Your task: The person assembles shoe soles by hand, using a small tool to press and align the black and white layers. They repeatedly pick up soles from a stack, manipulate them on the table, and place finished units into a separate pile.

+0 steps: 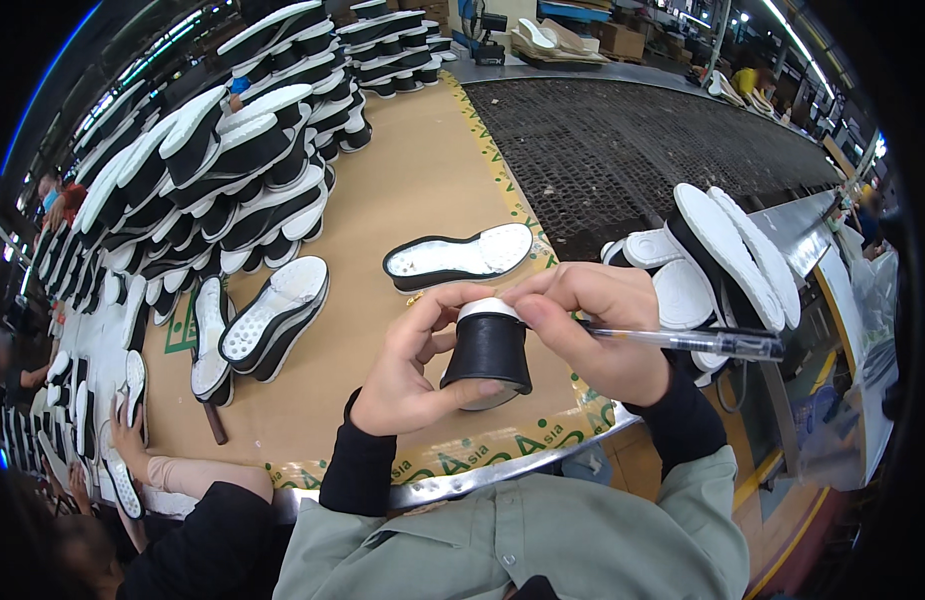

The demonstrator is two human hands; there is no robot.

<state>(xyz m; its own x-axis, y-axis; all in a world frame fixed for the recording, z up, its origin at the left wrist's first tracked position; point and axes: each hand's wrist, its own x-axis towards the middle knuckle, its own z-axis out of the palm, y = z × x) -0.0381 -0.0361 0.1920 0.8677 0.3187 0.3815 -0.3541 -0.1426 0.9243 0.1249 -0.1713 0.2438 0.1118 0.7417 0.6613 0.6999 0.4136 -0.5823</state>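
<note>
Close in front of my chest, my left hand (407, 375) is closed around a black shoe sole with a white top edge (488, 350), its heel end facing me. My right hand (607, 315) grips a clear-barrelled pen (682, 342) that points out to the right. The fingertips of this hand press at the sole's white edge, and the pen's tip is hidden there. Just beyond my hands, another black-and-white sole (462, 256) lies with its white side up. Two more soles (277, 315) rest on the table to the left.
A tall heap of soles (222, 160) fills the left back. More soles (727, 255) are stacked at the right, beside a dark mesh conveyor (632, 140). A co-worker's hand (132, 440) holds a sole at the left. A brown stick (215, 424) lies on the brown-covered table (382, 180).
</note>
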